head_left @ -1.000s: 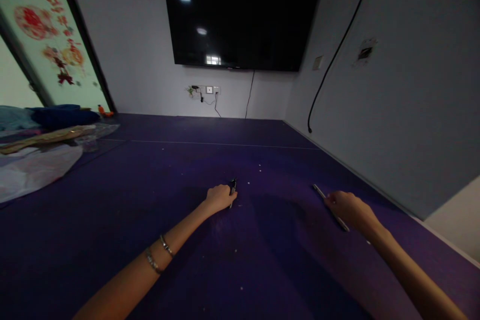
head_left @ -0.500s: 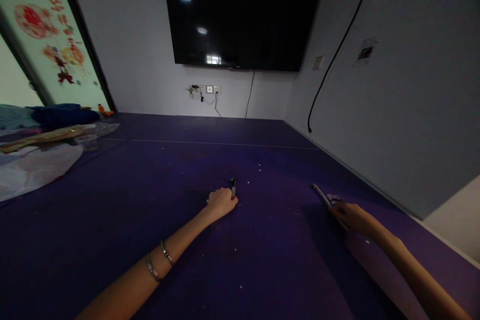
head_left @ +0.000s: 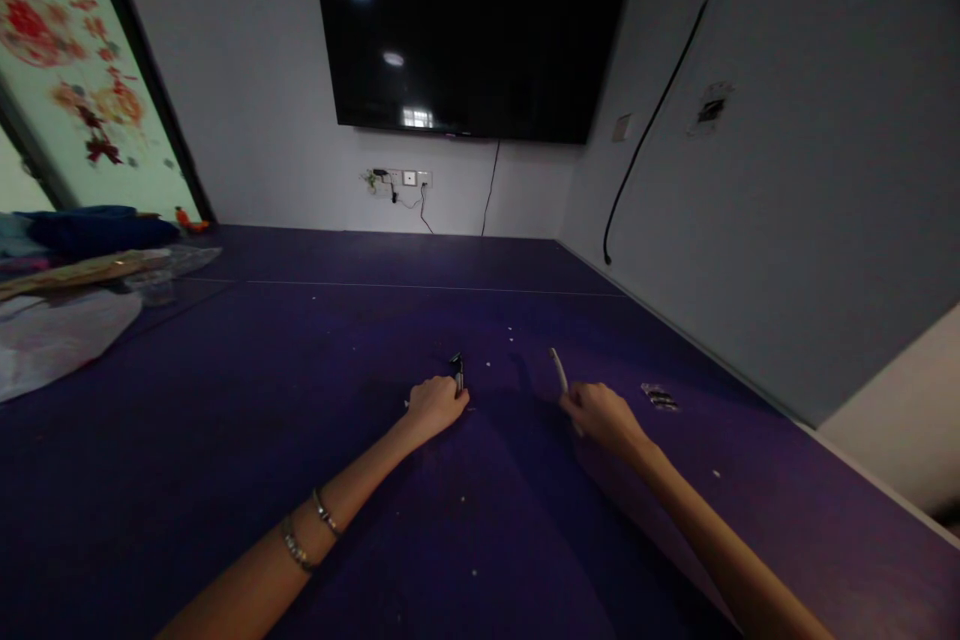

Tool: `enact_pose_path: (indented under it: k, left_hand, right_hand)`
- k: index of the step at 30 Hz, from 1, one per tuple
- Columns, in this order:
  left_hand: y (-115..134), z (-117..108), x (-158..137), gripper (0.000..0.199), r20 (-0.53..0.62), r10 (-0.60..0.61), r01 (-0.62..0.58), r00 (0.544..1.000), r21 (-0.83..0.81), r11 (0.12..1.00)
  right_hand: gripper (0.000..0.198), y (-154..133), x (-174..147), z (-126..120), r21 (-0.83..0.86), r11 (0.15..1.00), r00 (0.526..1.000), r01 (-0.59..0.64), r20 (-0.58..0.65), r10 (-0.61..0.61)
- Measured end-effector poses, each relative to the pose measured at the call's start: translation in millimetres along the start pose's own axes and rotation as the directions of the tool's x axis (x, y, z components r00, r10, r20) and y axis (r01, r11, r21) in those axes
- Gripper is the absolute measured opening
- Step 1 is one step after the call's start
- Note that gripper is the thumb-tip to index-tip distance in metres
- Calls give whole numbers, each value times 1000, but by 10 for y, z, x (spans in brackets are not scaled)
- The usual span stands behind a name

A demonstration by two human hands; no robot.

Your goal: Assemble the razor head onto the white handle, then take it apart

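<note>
My left hand (head_left: 437, 407) is closed around a small razor (head_left: 458, 372), its dark head angled above the fingers and its grey handle partly covered by them. To the right, my right hand (head_left: 602, 414) grips a thin, pale, slightly curved stick (head_left: 559, 372). The stick's upper end points up and away, and a short piece shows below the fingers; its kind I cannot make out. A small clear packet with dark strips (head_left: 660, 397) lies on the purple surface (head_left: 360, 480), right of my right hand and apart from it.
Small white specks (head_left: 488, 364) dot the surface. At the far left are a whitish plastic sheet (head_left: 67, 335), a long yellowish item (head_left: 82, 272) and dark blue cloth (head_left: 97, 230). A black cable (head_left: 660, 105) hangs along the right wall; a television (head_left: 480, 30) is mounted ahead.
My right hand has moved left with the pale stick, away from the clear packet, which now shows fully. My left hand keeps its hold on the razor. The view has shifted slightly right.
</note>
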State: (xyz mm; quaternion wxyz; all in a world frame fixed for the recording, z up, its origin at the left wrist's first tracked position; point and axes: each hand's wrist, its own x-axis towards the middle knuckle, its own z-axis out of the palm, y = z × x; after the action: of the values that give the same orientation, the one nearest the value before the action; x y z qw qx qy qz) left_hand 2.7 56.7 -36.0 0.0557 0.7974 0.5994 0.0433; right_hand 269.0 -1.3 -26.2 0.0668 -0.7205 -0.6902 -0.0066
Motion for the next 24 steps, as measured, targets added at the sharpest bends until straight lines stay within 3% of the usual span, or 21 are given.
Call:
enact_pose_path:
  k: [5, 10, 24]
  left_hand:
    - [-9, 14, -35, 42, -8, 21, -21, 1000, 8, 1000]
    - [5, 12, -65, 40, -17, 9, -9, 1000, 13, 1000]
    - [-3, 30, -65, 40, -18, 18, -18, 1000, 8, 1000]
  right_hand:
    - [37, -682, 78, 75, 9, 992, 992, 123, -13, -123]
    - [36, -1043, 126, 143, 7, 990, 990, 142, 1, -142]
    - [37, -1084, 185, 235, 39, 991, 991, 129, 31, -130]
